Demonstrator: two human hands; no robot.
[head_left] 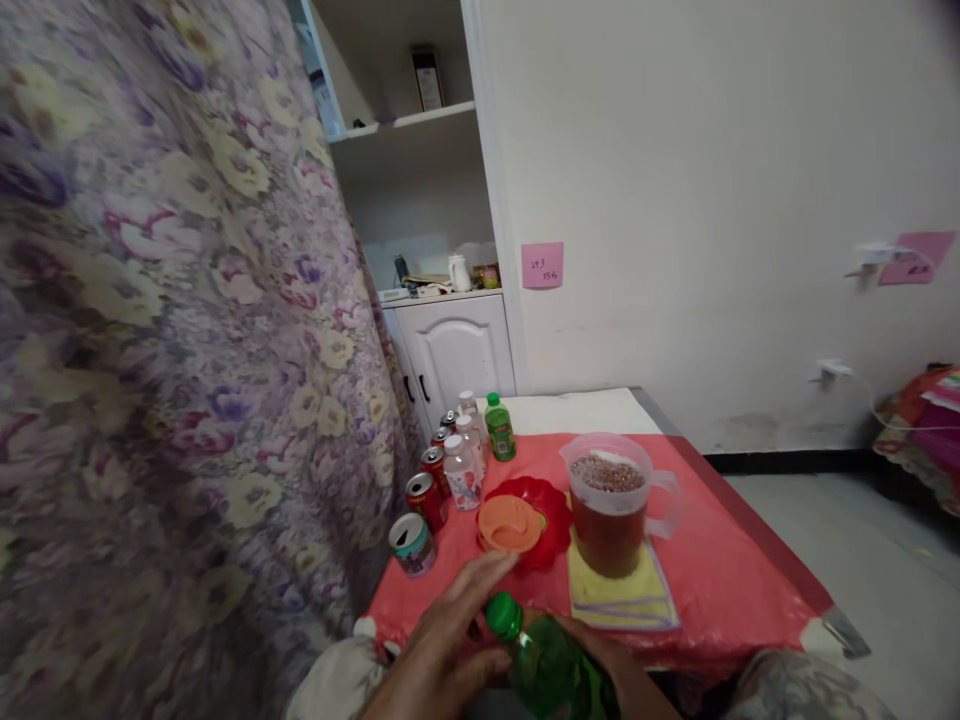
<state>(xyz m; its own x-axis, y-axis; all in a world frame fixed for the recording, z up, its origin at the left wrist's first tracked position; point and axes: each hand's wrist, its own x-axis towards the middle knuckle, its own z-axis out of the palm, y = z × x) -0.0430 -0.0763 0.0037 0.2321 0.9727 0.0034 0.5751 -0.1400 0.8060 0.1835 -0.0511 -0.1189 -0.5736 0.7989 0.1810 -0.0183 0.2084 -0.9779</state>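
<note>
I held one green bottle (551,665) low at the table's (720,580) near edge. My right hand (609,668) was clamped round its body and my left hand (450,640) lay open beside the cap, which pointed far-left along a tilted long axis. Beyond stood one pitcher (609,505) and cans (412,543) (four, I think).

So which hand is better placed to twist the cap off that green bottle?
Probably the left hand: its fingers are open right beside the cap, while the right hand grips the green bottle.
</note>
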